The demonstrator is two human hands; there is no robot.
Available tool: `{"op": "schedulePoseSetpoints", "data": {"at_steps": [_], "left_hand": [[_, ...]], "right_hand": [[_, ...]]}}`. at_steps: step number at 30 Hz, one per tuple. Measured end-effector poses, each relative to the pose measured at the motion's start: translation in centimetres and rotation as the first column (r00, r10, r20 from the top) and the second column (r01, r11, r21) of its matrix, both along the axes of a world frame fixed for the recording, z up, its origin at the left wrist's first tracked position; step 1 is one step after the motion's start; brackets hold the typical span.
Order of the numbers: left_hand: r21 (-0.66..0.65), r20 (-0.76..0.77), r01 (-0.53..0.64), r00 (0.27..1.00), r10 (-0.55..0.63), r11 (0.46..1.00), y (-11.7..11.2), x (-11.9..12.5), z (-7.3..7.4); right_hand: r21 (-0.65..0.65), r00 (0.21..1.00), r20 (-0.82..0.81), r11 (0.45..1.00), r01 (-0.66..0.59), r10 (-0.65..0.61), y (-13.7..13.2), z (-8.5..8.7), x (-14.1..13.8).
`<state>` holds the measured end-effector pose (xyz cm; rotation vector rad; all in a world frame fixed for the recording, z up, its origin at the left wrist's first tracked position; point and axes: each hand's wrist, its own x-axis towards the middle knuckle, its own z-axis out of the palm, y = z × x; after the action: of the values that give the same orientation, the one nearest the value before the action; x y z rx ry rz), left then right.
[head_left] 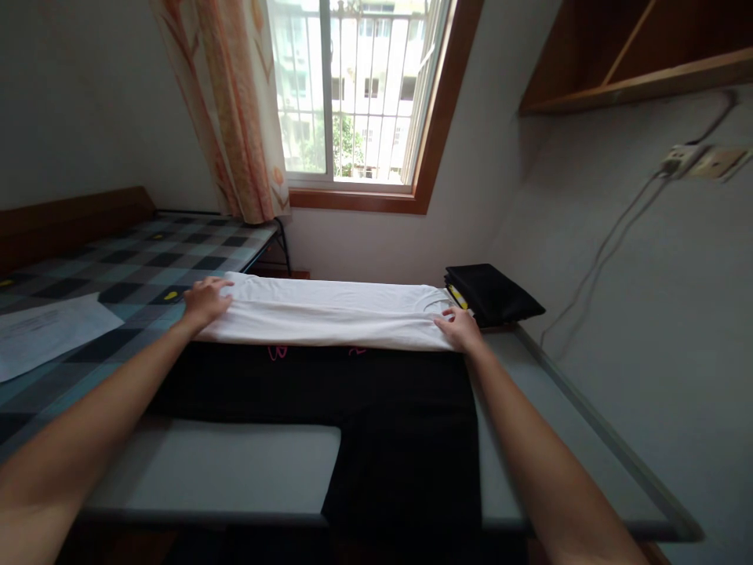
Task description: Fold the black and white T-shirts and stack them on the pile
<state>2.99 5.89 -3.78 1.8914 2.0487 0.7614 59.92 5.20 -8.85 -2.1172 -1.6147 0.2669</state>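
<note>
A white shirt [329, 314] lies folded into a long strip, its curved neckline near the right end. Beneath and in front of it, a black garment [405, 431] with pink marks spreads over the table and hangs past the front edge. My left hand [205, 304] touches the strip's left end, thumb and fingers apart. At the right end, by the neckline, my right hand [460, 328] rests on the white cloth with its fingers spread a little.
The pale table [235, 467] adjoins a bed with a checked cover [147, 263], where a paper sheet [56, 333] lies. A black pouch [494, 294] sits by the right wall. Cables [605, 243] hang from a socket below a wooden shelf [635, 82].
</note>
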Motion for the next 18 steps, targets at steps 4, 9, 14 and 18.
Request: {"op": "schedulePoseSetpoints", "data": {"at_steps": [4, 9, 14, 18], "left_hand": [[0.138, -0.256, 0.291, 0.934, -0.249, 0.947, 1.4, 8.1, -1.9], [0.099, -0.363, 0.521, 0.812, -0.456, 0.848, 0.5, 16.6, -3.9], [0.150, -0.332, 0.485, 0.845, -0.418, 0.861, 0.1, 18.6, -5.6], [0.189, -0.332, 0.490, 0.847, -0.414, 0.851, 0.2, 18.4, -6.2]], "right_hand": [[0.024, 0.975, 0.210, 0.997, 0.073, -0.076, -2.4, 0.3, -1.6], [0.005, 0.962, 0.243, 0.991, 0.130, -0.127, -3.6, 0.5, -2.3], [0.003, 0.970, 0.226, 0.996, 0.088, -0.086, -3.3, 0.4, -1.9], [-0.012, 0.961, 0.276, 1.000, 0.006, -0.002, -3.1, 0.2, -1.7]]}}
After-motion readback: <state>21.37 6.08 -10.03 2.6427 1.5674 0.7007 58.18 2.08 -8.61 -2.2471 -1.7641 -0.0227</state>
